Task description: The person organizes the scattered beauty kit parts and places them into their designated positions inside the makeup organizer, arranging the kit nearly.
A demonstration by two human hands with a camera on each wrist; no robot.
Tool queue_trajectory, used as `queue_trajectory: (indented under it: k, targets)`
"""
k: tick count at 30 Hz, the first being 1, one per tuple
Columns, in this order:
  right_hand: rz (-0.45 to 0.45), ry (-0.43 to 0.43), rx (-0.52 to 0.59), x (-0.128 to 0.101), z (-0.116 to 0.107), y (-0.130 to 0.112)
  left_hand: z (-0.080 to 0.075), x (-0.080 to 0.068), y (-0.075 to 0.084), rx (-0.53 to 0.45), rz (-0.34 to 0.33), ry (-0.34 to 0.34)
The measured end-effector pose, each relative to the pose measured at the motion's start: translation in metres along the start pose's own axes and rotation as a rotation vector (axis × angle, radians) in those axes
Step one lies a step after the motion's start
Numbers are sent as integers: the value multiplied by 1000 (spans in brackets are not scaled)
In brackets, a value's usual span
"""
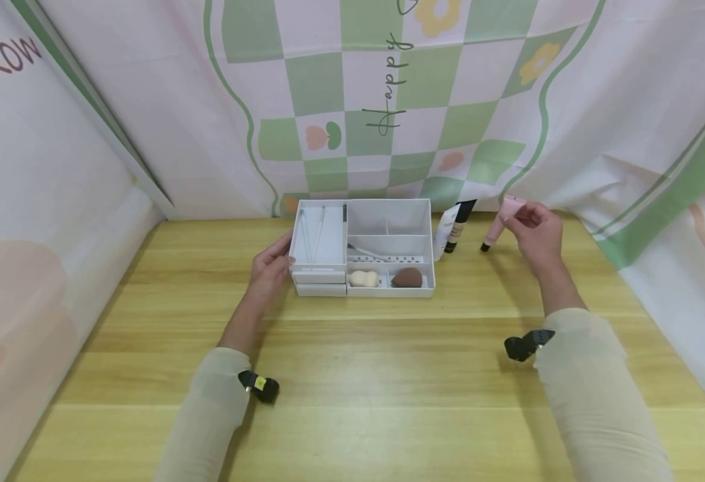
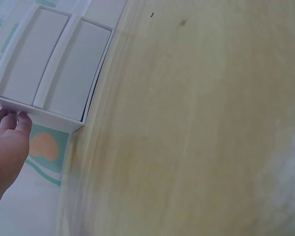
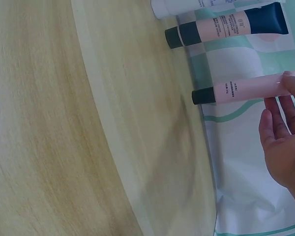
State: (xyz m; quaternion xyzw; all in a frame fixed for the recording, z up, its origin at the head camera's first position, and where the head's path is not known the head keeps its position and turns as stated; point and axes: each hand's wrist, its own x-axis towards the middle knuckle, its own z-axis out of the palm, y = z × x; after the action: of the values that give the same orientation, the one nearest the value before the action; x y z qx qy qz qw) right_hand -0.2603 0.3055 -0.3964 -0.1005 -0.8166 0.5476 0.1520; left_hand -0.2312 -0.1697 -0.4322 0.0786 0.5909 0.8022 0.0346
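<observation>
Between the thumb and fingers of my right hand (image 1: 537,237) is a pink squeeze tube (image 3: 250,88), pinched near its flat end. Its black cap points down, close over the table. To its left stand a tube with a black-and-beige body (image 3: 226,24) and a white tube (image 1: 445,231), both on their caps. My left hand (image 1: 268,271) rests its fingers against the left side of a white desktop organizer (image 1: 388,292), by its front corner. Two closed drawers (image 2: 71,69) show on the organizer's front in the left wrist view.
In the organizer's compartments lie a cream sponge (image 1: 363,278), a brown makeup sponge (image 1: 407,278) and a thin white brush (image 1: 367,252). Thin sticks (image 1: 319,234) lie on its left top. A printed curtain (image 1: 364,87) hangs right behind the wooden table (image 1: 352,381).
</observation>
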Motion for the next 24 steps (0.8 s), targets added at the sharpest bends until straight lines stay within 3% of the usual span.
queue_trajectory:
  k: [14,24]
  targets:
    - [-28,3,40,-1,-4,-15,2,-1,2,-5,-7,13]
    - [-57,-2,9,-6,-8,-24,2,0,2,6,-23,14]
